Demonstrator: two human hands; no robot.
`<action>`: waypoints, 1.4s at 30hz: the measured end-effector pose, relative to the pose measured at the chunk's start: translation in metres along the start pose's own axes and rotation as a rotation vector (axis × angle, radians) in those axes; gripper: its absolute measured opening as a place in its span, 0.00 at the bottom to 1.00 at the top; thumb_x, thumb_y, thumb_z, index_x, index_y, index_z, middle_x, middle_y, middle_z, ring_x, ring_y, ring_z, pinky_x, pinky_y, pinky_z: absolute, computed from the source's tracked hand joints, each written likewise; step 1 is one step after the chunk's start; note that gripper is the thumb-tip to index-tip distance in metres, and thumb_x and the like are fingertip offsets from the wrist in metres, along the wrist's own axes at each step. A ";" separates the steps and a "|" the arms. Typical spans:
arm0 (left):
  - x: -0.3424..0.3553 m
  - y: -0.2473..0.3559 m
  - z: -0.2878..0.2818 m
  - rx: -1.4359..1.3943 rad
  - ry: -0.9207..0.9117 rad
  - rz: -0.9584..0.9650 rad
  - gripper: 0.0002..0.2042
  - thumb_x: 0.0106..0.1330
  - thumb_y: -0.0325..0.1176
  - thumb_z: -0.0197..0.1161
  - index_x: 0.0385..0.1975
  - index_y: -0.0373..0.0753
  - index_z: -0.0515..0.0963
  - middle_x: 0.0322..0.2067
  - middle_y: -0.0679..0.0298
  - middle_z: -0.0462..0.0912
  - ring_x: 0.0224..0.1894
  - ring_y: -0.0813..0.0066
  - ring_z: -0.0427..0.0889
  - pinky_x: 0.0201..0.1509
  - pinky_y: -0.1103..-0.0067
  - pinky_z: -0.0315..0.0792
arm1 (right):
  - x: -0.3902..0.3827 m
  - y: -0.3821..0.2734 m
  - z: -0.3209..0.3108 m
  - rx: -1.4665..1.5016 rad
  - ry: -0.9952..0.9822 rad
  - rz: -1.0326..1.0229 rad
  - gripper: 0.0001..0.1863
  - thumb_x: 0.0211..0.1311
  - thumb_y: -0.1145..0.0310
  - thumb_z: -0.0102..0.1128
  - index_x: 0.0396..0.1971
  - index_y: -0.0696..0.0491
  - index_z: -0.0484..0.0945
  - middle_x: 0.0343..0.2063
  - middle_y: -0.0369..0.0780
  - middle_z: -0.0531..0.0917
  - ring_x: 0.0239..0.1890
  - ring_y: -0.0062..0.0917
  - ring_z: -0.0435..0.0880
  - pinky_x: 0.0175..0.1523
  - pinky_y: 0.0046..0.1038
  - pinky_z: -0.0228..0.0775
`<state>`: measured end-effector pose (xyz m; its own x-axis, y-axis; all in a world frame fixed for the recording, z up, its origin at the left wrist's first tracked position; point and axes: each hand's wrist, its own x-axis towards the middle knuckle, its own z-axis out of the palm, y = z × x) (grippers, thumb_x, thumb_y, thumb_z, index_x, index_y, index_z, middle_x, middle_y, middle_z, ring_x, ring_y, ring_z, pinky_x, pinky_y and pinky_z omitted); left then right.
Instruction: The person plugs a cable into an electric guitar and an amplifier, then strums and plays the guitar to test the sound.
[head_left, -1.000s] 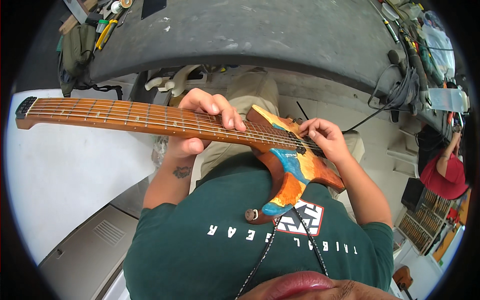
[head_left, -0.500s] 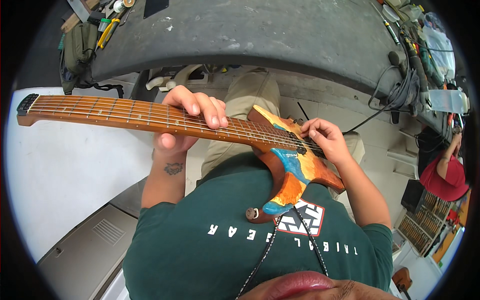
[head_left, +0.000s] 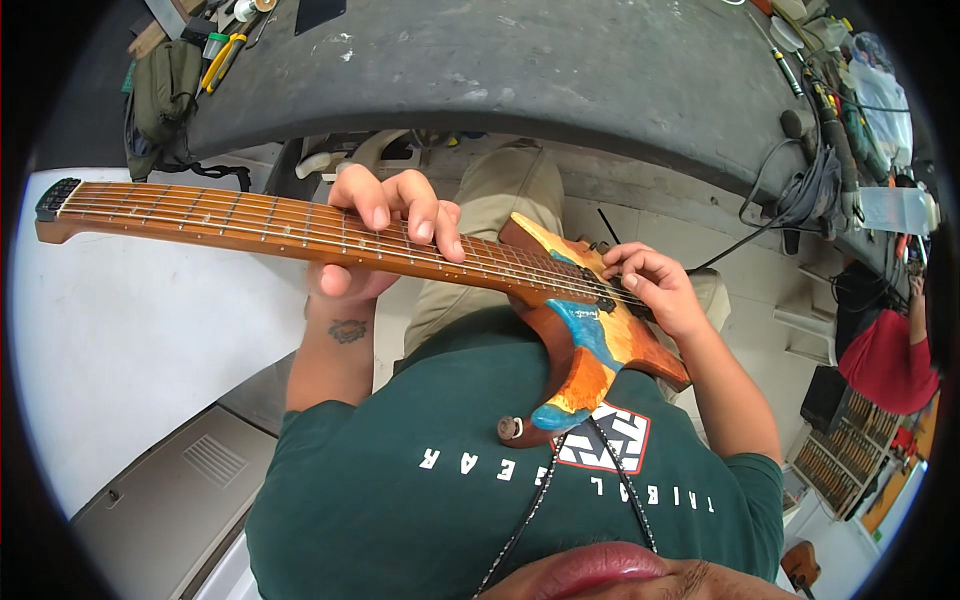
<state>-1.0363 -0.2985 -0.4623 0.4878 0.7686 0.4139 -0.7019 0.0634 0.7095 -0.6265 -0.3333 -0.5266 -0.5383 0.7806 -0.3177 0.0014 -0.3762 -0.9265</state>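
Note:
An electric guitar (head_left: 585,340) with a brown, blue and yellow body lies across my lap; its long wooden neck (head_left: 220,225) reaches left to a dark end. My left hand (head_left: 385,225) wraps the neck near the body, fingertips pressing the strings. My right hand (head_left: 650,285) rests on the strings over the body, fingers pinched together; whether it holds a pick is hidden. A dark strap runs down from the guitar's lower horn over my green shirt.
A grey workbench (head_left: 560,70) curves ahead, with pliers (head_left: 222,60) and a green bag (head_left: 160,95) at its left end and cables (head_left: 810,190) at its right. A white surface (head_left: 130,340) lies to the left. A person in red (head_left: 885,360) is at far right.
My left hand has slid along the neck toward the body. The right hand stays on the strings over the body.

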 end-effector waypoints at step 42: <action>0.010 -0.018 -0.009 -0.065 -0.153 0.115 0.33 0.60 0.64 0.77 0.51 0.39 0.84 0.50 0.45 0.88 0.63 0.41 0.82 0.69 0.49 0.69 | -0.001 -0.013 0.000 0.145 -0.117 -0.097 0.10 0.63 0.67 0.69 0.28 0.54 0.78 0.60 0.45 0.79 0.63 0.35 0.79 0.72 0.43 0.66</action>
<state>-1.0228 -0.2862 -0.4758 0.4721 0.6680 0.5753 -0.7870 0.0253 0.6165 -0.6256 -0.3292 -0.5142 -0.6240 0.7567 -0.1950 -0.1725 -0.3767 -0.9101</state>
